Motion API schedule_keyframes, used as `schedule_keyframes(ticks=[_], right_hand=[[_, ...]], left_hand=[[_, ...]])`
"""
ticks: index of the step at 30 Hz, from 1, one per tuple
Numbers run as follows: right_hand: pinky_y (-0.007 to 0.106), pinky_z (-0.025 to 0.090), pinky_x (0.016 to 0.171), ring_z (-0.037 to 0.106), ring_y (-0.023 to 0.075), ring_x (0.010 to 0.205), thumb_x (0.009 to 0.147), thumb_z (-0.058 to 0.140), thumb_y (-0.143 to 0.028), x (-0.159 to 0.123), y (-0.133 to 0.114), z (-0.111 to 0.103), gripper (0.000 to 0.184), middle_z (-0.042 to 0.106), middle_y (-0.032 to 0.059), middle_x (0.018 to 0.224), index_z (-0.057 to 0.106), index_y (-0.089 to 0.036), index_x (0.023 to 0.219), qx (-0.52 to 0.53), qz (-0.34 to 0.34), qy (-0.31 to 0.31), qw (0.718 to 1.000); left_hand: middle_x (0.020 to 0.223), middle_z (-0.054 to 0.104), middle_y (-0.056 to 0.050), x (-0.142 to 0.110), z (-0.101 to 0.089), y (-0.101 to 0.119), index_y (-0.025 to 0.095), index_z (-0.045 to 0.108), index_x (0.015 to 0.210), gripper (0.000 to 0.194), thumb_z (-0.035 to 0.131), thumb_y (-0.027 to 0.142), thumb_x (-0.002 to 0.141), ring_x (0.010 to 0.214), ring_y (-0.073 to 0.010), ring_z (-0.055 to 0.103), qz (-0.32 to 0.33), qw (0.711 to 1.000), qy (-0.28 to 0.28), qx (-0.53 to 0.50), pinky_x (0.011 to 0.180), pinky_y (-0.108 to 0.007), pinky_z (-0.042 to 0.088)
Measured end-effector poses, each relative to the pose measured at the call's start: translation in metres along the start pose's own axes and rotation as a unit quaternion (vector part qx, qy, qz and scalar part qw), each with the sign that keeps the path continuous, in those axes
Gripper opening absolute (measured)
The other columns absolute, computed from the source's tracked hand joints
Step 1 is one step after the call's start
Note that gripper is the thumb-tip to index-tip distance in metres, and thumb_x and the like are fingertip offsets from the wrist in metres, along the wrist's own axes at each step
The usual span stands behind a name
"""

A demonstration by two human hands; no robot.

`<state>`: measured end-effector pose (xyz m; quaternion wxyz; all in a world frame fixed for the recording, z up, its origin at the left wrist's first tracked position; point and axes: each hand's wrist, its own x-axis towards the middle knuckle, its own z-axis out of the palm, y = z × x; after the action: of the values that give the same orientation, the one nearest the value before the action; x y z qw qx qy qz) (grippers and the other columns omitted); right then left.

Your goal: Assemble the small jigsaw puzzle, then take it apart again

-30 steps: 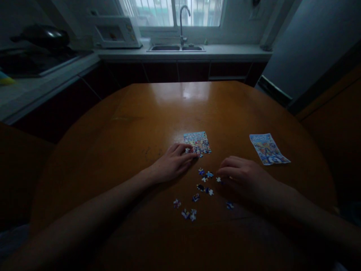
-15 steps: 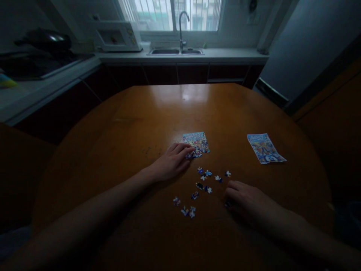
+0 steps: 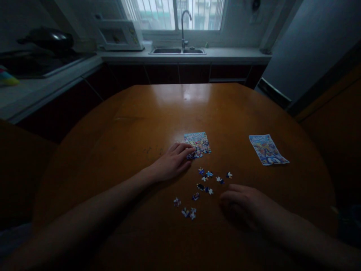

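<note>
My left hand point(image 3: 172, 163) lies flat on the round wooden table point(image 3: 135, 124), fingers stretched out, its fingertips touching the near left corner of a partly assembled colourful jigsaw point(image 3: 197, 143). Several loose puzzle pieces point(image 3: 207, 182) are scattered just in front of the jigsaw. More loose pieces point(image 3: 186, 210) lie nearer to me. My right hand point(image 3: 244, 205) rests palm down to the right of the pieces, fingers bent and held together. What lies under those fingers is hidden.
A printed picture sheet point(image 3: 267, 149) lies on the table to the right. Beyond the table runs a kitchen counter with a sink and tap point(image 3: 180, 47), a white microwave point(image 3: 120, 35) and a dark pan point(image 3: 47, 37) on a hob.
My right hand drew back toward me from the middle pieces and now covers the spot where one lone piece lay. The left hand stayed at the jigsaw's corner.
</note>
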<state>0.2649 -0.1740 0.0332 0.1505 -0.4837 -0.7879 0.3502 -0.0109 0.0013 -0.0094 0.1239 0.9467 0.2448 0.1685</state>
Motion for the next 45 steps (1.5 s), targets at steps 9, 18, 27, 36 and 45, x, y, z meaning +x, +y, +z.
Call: schedule_keyframes(ticks=[9,18,27,36,45], right_hand=[[0.034,0.057,0.072,0.07,0.0204,0.08,0.085,0.072,-0.027,0.075,0.018,-0.04,0.009,0.077,0.0064,0.087,0.078,-0.02,0.088,0.136,0.022,0.304,0.943],[0.039,0.058,0.079,0.071,0.0204,0.084,0.083,0.073,-0.029,0.129,0.057,-0.022,0.021,0.077,0.0092,0.093,0.078,-0.017,0.099,0.217,0.003,0.282,0.935],[0.041,0.062,0.081,0.074,0.0212,0.086,0.079,0.079,-0.03,0.13,0.062,-0.02,0.024,0.079,0.0096,0.096,0.078,-0.017,0.099,0.292,0.019,0.274,0.916],[0.035,0.063,0.072,0.073,0.0182,0.076,0.084,0.074,-0.031,0.126,0.065,-0.015,0.019,0.078,0.0068,0.089,0.078,-0.019,0.099,0.237,-0.02,0.29,0.927],[0.033,0.058,0.076,0.071,0.0191,0.085,0.091,0.067,-0.021,0.125,0.066,-0.019,0.019,0.076,0.0093,0.1,0.077,-0.018,0.107,0.081,-0.076,0.259,0.959]], left_hand=[[0.141,0.052,-0.012,-0.001,-0.002,0.002,0.021,0.043,0.145,0.045,0.049,0.032,0.103,0.13,-0.0281,0.046,-0.012,1.0,-0.01,0.0,0.114,-0.049,0.041],[0.141,0.052,-0.011,-0.002,-0.001,0.002,0.024,0.042,0.147,0.048,0.051,0.03,0.101,0.129,-0.0283,0.047,-0.015,1.0,-0.011,-0.014,0.112,-0.049,0.042],[0.141,0.051,-0.014,-0.002,-0.005,0.005,0.02,0.036,0.149,0.052,0.051,0.03,0.101,0.129,-0.0293,0.047,-0.028,0.999,-0.021,-0.006,0.112,-0.05,0.043],[0.14,0.053,-0.009,-0.003,-0.006,0.002,0.029,0.044,0.149,0.048,0.051,0.027,0.101,0.128,-0.0276,0.048,-0.015,0.999,-0.027,-0.014,0.112,-0.049,0.042],[0.14,0.051,-0.008,-0.003,-0.006,0.002,0.034,0.053,0.144,0.042,0.051,0.028,0.102,0.128,-0.0275,0.047,0.002,0.999,-0.038,0.012,0.11,-0.047,0.042]])
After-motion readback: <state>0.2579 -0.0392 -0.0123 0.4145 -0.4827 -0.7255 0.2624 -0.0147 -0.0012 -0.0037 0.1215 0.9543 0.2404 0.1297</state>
